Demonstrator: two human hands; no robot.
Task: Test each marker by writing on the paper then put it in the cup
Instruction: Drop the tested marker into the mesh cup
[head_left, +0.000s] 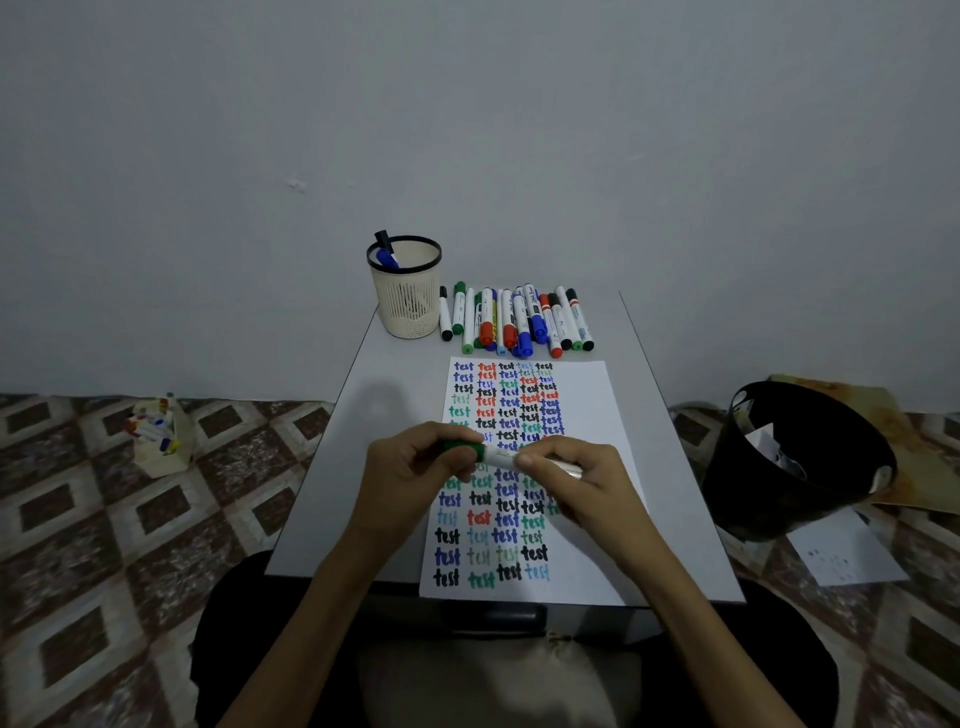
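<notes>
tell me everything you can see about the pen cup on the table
The cup is a round, cream-coloured holder that looks like plastic mesh, with slotted walls and a black rim. It stands upright at the far left corner of the grey table, just left of the row of loose markers. A blue marker and a dark-capped marker lean inside against its left rim.

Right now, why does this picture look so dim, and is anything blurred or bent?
Head view: dim, even light, with a soft shadow on the table left of the paper; the floor tiles smear and stretch toward the corners; the left hand, right hand and green marker are slightly blurred.
</notes>
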